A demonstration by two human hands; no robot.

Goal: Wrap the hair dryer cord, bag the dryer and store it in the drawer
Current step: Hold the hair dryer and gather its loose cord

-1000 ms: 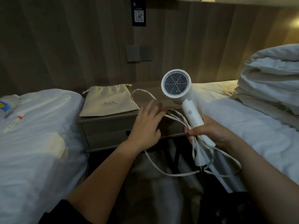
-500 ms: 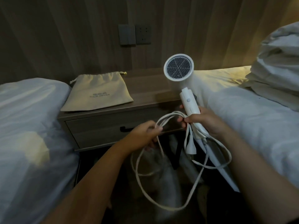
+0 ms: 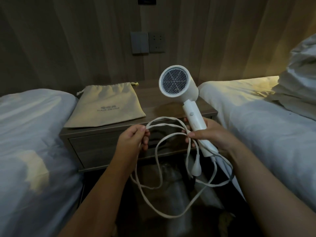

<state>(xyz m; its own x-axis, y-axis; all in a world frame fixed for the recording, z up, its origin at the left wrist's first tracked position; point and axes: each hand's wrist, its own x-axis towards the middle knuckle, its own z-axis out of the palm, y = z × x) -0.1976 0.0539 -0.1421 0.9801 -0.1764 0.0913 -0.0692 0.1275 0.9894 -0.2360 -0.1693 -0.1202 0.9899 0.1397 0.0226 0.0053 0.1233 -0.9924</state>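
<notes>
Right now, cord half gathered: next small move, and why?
Probably the left hand carries its pinched strands across to the right hand at the hair dryer handle. The cord hangs in loose loops below, plug dangling; the bag lies on the nightstand, untouched.

The right hand (image 3: 210, 134) grips the white hair dryer (image 3: 181, 93) by its handle, upright. The left hand (image 3: 135, 139) pinches its looping cord (image 3: 164, 170). A beige drawstring bag (image 3: 107, 105) lies at the nightstand's (image 3: 172, 108) left edge.

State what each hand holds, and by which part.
Right hand grips the hair dryer by its handle, pinning cord loops against it. Left hand pinches the cord along a loop.
</notes>
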